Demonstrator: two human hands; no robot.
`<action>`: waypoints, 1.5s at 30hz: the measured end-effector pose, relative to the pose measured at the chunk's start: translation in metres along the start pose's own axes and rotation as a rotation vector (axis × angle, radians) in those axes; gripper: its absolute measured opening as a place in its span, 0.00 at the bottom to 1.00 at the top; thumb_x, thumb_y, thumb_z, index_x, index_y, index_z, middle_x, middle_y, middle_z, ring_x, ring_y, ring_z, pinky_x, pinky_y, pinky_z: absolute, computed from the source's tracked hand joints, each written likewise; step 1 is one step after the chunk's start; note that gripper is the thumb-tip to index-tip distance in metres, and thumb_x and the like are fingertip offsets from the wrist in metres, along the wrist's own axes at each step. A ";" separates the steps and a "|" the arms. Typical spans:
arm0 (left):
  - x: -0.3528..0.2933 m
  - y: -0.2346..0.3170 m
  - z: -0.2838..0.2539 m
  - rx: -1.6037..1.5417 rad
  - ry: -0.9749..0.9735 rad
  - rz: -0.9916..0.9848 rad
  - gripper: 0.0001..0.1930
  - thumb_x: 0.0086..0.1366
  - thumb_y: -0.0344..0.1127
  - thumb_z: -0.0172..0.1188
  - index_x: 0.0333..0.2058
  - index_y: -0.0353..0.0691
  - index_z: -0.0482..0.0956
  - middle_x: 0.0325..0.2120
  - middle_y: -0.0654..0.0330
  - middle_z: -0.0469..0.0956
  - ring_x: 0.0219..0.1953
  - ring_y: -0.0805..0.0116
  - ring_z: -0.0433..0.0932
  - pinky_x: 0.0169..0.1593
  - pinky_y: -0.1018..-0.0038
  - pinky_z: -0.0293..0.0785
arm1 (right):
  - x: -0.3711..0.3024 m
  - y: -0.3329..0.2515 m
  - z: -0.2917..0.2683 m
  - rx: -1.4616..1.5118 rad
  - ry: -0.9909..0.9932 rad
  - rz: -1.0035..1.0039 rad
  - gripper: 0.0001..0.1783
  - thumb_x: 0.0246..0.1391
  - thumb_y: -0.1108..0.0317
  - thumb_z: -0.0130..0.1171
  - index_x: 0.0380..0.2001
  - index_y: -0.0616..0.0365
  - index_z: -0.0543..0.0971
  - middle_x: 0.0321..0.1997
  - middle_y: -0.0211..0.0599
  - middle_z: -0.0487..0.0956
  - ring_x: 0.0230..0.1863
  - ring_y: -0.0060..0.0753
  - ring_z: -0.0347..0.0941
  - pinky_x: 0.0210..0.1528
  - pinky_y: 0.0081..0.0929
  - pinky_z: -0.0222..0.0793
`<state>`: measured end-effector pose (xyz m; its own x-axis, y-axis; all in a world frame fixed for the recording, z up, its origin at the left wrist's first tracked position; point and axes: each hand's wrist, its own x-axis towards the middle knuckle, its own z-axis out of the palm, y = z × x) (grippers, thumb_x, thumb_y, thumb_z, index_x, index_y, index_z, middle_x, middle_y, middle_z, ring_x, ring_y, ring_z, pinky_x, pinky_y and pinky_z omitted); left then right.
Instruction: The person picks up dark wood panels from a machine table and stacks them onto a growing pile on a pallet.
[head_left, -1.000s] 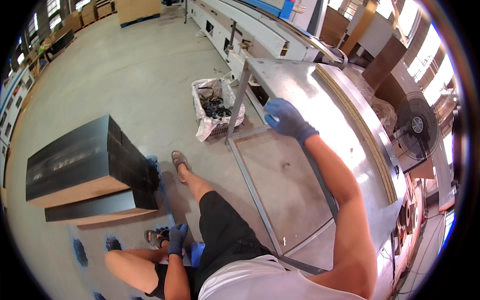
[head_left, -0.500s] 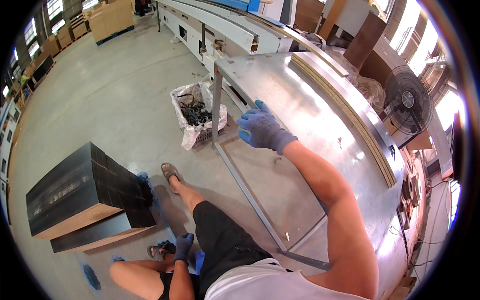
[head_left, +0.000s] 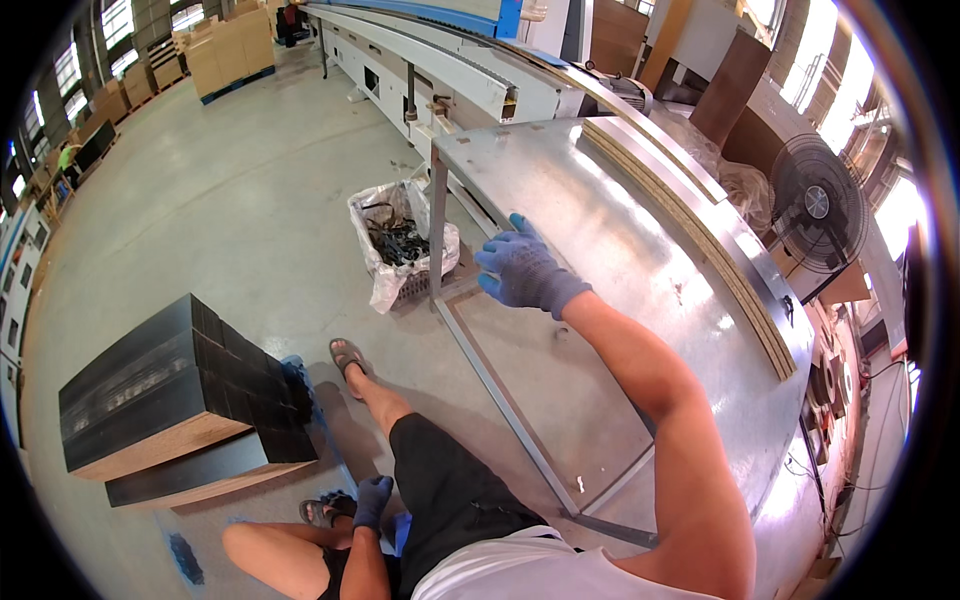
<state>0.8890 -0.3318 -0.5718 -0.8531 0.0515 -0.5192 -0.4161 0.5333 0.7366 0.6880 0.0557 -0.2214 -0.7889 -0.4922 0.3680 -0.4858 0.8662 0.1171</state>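
My right hand (head_left: 525,268), in a blue-grey work glove, rests at the edge of a shiny metal-topped table (head_left: 640,270). Its thumb and fingers are apart, and nothing shows in its grasp. Low in the picture, beside my bent leg, my left hand (head_left: 373,502) wears a similar glove and is closed; whatever it may hold is hidden. A small bright blue patch (head_left: 402,532) shows just right of that hand, too covered to identify. Along the table's far side lie long, narrow chipboard strips (head_left: 690,235).
A stack of black-faced boards (head_left: 150,390) sits at left on a blue pallet. A lined basket of dark scraps (head_left: 400,240) stands by the table leg. Beyond are a long white machine (head_left: 430,75), a black fan (head_left: 817,203) and stacked cartons (head_left: 230,50). A person (head_left: 68,160) is far left.
The view has shifted slightly, so the boards and basket appear a little lower and further right. Both hands keep nearly the same pose and place.
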 end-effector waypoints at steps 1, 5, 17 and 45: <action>0.000 -0.003 0.002 -0.006 0.024 0.005 0.17 0.55 0.41 0.56 0.32 0.31 0.80 0.25 0.48 0.80 0.31 0.59 0.80 0.37 0.66 0.72 | 0.000 0.000 0.000 0.001 0.004 -0.001 0.08 0.43 0.59 0.57 0.22 0.51 0.75 0.24 0.34 0.75 0.34 0.40 0.73 0.59 0.54 0.51; -0.002 -0.005 0.002 -0.018 0.081 0.048 0.17 0.55 0.42 0.56 0.32 0.30 0.80 0.24 0.48 0.80 0.29 0.59 0.80 0.36 0.67 0.71 | 0.001 -0.001 0.000 -0.010 0.001 0.005 0.08 0.39 0.61 0.59 0.22 0.51 0.73 0.24 0.32 0.73 0.36 0.37 0.72 0.58 0.50 0.53; -0.006 -0.004 0.002 0.007 0.092 0.093 0.18 0.55 0.44 0.56 0.32 0.31 0.80 0.26 0.45 0.80 0.33 0.55 0.81 0.38 0.66 0.72 | 0.002 -0.004 -0.002 -0.035 -0.053 0.017 0.10 0.41 0.59 0.59 0.27 0.50 0.76 0.26 0.32 0.75 0.38 0.36 0.72 0.59 0.50 0.51; -0.008 -0.004 0.004 -0.005 0.061 0.012 0.17 0.55 0.43 0.55 0.32 0.32 0.80 0.26 0.45 0.79 0.33 0.53 0.80 0.39 0.64 0.72 | 0.005 -0.007 -0.007 -0.111 -0.203 0.062 0.10 0.44 0.58 0.58 0.29 0.49 0.76 0.28 0.31 0.75 0.40 0.37 0.73 0.62 0.51 0.48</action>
<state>0.8984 -0.3305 -0.5723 -0.8757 0.0059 -0.4827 -0.4072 0.5283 0.7451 0.6905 0.0481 -0.2136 -0.8810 -0.4351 0.1856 -0.3985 0.8941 0.2046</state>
